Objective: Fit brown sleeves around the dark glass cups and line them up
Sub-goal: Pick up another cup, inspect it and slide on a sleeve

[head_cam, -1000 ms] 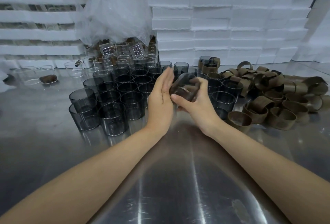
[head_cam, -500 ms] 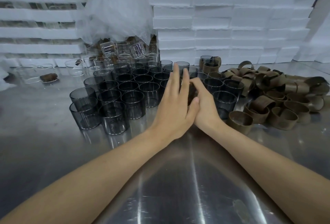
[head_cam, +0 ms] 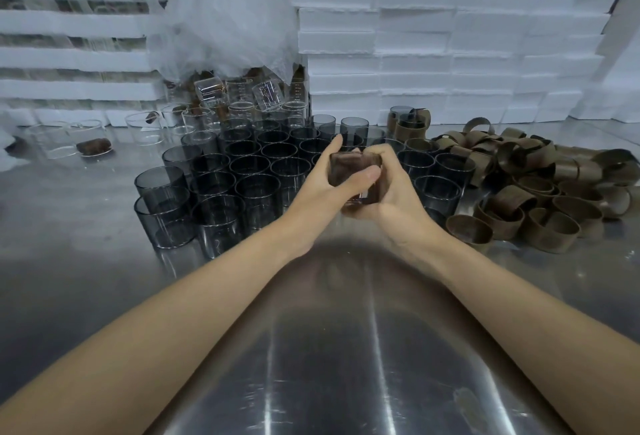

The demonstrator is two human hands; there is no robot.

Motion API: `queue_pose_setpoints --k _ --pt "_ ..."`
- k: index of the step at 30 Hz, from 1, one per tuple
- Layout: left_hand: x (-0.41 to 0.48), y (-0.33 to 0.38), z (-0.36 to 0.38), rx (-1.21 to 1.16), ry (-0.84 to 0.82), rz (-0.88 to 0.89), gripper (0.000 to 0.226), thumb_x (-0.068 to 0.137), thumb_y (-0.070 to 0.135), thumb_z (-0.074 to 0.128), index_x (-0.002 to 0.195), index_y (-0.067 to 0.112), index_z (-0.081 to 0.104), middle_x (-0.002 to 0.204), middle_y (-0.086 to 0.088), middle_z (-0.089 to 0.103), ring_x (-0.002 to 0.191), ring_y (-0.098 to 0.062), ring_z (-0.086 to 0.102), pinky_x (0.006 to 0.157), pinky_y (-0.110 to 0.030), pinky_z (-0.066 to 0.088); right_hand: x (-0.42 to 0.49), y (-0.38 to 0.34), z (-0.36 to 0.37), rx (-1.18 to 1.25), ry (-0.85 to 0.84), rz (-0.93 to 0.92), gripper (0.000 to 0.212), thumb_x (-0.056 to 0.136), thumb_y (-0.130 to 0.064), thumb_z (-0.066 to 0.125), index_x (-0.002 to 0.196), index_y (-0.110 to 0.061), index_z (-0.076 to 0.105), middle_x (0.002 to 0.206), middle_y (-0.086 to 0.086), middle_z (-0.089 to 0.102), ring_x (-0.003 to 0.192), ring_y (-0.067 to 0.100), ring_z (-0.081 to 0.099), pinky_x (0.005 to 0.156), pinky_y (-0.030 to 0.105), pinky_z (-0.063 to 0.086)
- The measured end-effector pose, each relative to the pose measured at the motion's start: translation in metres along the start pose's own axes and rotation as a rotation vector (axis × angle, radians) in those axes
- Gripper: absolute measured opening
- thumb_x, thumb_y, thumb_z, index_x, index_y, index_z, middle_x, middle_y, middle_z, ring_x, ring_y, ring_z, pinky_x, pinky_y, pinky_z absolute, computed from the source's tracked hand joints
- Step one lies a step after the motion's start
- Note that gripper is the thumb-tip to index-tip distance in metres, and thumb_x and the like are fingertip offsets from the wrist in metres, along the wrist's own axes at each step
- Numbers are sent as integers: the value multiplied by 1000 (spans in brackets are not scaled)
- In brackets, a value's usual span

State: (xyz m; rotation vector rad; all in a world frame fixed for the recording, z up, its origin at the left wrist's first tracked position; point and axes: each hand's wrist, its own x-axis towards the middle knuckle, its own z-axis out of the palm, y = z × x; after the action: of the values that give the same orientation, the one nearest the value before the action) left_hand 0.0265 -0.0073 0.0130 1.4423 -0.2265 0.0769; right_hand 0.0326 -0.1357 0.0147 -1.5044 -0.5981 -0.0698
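While dark cups (head_cam: 249, 171) crowd the steel table (head_cam: 346, 348), both hands, left (head_cam: 325, 188) and right (head_cam: 391, 192), grasp one sleeved cup (head_cam: 349, 171), loose sleeves (head_cam: 540, 185) piled beside it.

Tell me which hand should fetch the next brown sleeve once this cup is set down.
Probably right. The sleeve pile lies beside the right hand; the left hand is nearer the bare dark cups. Both hands grip the sleeved cup now.
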Motion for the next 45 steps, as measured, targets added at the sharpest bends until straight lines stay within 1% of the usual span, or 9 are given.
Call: queue_pose_setpoints --k 4,10,16,22,26,32,36,40,45 --pt "-4 -5 11 -170 -29 -60 76 80 54 58 141 12 44 128 -10 62 118 -25 60 111 -48 40 3 -3 -2 163 -12 91 81 55 20 57 121 -26 48 126 8 60 120 24 57 91 46 54" --pt "-7 -10 13 5 93 41 50 92 49 53 124 10 57 121 -14 66 115 -29 62 104 -49 46 2 -4 -2 -419 73 -22 90 81 14 46 153 -30 16 133 -7 40 131 15 33 112 50 34" --pt "-6 -17 10 225 348 162 25 95 50 50 98 26 46 90 10 66 76 9 63 66 -7 45 -15 -2 26 -798 -26 -221 90 83 14 46 151 -12 -5 162 12 5 150 19 4 120 27 3" --pt "-6 -17 11 345 305 176 28 95 46 54 101 19 47 85 10 65 71 11 62 59 -4 41 -7 -5 17 -703 -63 -5 101 85 8 56 152 -14 -16 163 1 -2 148 16 16 115 33 32" --pt "-13 -15 17 318 277 263 21 95 41 57 97 22 47 71 11 63 51 -2 60 45 -14 42 -2 -11 4 -461 -38 45 100 83 8 63 155 -17 -2 145 -13 36 113 -9 49 86 3 41" --pt "-18 -11 19 363 214 315 46 83 60 46 103 19 49 61 20 61 44 1 54 44 -11 37 1 -16 -12 -151 -117 116 103 60 11 75 149 -11 28 128 8 62 105 10 64 89 23 53" --pt "-19 -10 19 351 208 326 48 84 61 41 102 17 48 54 11 59 32 -10 48 35 -19 35 -2 -16 -3 -62 -136 109 76 69 28 62 130 -14 48 100 19 67 81 36 64 64 50 56" --pt "-20 -12 16 418 224 305 40 98 55 35 98 17 47 50 9 59 33 -12 50 35 -20 37 -1 -19 1 -293 -130 -3 24 71 10 55 81 -11 59 69 19 64 59 34 64 55 45 54" --pt "-19 -15 15 481 185 303 53 90 60 31 101 10 45 48 6 59 33 -12 51 35 -24 40 3 -6 -5 -808 -6 -41 8 77 -16 59 69 -18 58 60 -3 62 66 2 60 53 11 41"
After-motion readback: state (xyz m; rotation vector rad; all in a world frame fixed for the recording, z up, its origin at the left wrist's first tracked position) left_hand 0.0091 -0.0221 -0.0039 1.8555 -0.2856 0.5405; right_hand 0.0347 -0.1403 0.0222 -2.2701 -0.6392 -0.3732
